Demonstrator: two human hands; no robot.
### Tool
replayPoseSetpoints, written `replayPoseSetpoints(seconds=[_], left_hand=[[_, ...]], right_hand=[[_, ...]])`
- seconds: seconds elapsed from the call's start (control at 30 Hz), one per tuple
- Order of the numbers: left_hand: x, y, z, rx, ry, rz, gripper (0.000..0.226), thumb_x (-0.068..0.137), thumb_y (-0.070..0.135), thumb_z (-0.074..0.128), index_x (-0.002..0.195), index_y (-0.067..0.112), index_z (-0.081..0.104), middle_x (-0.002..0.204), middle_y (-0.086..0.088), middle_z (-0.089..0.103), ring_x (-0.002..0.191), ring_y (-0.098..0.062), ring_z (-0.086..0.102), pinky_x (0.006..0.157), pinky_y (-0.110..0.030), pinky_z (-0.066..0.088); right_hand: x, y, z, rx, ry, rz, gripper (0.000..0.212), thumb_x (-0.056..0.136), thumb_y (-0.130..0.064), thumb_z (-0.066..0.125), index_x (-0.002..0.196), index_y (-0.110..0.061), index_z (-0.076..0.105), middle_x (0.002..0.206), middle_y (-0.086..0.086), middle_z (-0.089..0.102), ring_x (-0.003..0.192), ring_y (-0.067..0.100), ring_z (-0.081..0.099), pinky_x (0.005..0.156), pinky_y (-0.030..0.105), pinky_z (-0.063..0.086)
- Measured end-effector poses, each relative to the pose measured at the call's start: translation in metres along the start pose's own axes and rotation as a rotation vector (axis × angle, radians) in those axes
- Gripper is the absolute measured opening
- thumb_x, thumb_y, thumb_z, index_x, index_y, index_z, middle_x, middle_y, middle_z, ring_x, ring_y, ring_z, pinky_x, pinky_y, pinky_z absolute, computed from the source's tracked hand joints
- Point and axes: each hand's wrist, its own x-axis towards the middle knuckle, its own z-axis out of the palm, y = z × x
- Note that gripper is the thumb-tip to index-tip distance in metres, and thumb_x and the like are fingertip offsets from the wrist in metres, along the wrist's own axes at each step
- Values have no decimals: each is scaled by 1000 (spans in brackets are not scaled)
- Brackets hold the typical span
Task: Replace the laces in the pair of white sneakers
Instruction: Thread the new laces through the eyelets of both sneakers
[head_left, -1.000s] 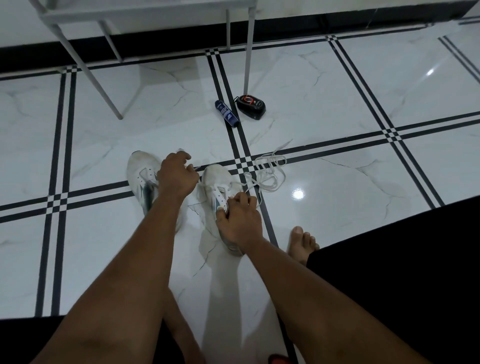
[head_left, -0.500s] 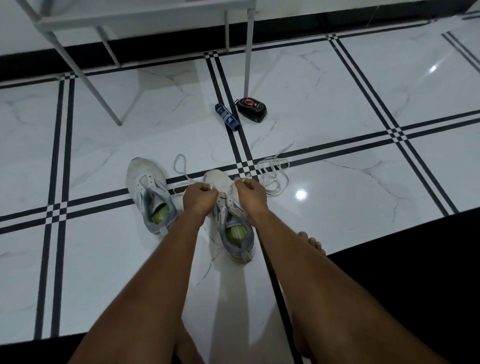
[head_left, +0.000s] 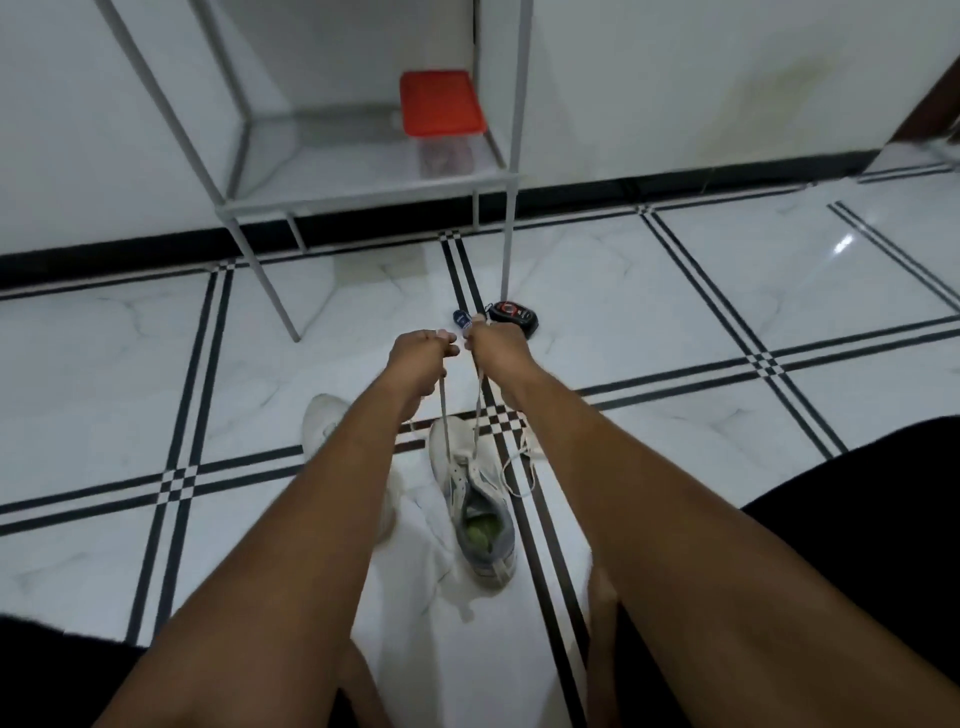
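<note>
A white sneaker (head_left: 475, 499) with a green insole stands on the tiled floor between my forearms. A white lace (head_left: 474, 410) runs up from its lowest eyelets in two taut strands. My left hand (head_left: 418, 358) is shut on the left strand and my right hand (head_left: 496, 345) on the right strand, both raised high above the toe and almost touching. The second white sneaker (head_left: 319, 423) lies to the left, mostly hidden behind my left forearm. Another loose white lace (head_left: 522, 460) lies on the floor to the right of the sneaker.
A metal-frame shelf (head_left: 363, 189) stands against the wall ahead, holding a container with a red lid (head_left: 441, 104). A small blue object (head_left: 462, 321) and a black-and-red device (head_left: 514, 314) lie on the floor just past my hands. My bare legs flank the sneakers.
Both hands have risen from the sneaker's eyelets, pulling the two lace ends up and taut. The view has tilted upward, bringing the shelf and wall into sight.
</note>
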Motion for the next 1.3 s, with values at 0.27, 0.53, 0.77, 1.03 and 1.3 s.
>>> replayPoseSetpoints(seconds=[0.27,0.53,0.77,1.03,1.3], left_hand=[[-61,130,-34,-28,33,251,25,110,22,45,102,18,68,93,4,68,66,-13,46,54,-26,30],[-113,203,-52,148,32,526,28,111,22,48,97,18,71,96,1,75,74,-10,58,68,-25,46],[-115,199,-51,55,81,626,26,111,29,49,106,16,71,101,2,75,77,-7,61,67,-21,46],[-101,209,-50,38,180,746,23,107,37,56,108,24,75,99,6,75,89,-10,70,58,-8,49],[-95,219,-55,-80,279,822,14,98,28,72,111,26,77,98,10,77,92,-1,71,85,-26,60]], right_hand=[[-64,-117,-46,-162,-31,-204,14,106,-12,53,115,-8,63,82,0,55,66,11,49,53,24,40],[-119,-185,-78,-333,-63,-415,11,98,-13,61,88,-15,62,77,3,54,72,19,49,61,30,37],[-122,-185,-75,-171,-21,-593,28,108,-31,55,102,-16,78,106,11,75,97,31,71,76,35,53],[-97,-194,-56,-151,109,-752,27,111,-40,52,104,-24,73,97,-5,74,87,13,70,78,34,58],[-98,-196,-56,-20,148,-889,14,103,-37,69,107,-28,79,90,-11,76,83,4,71,76,28,59]])
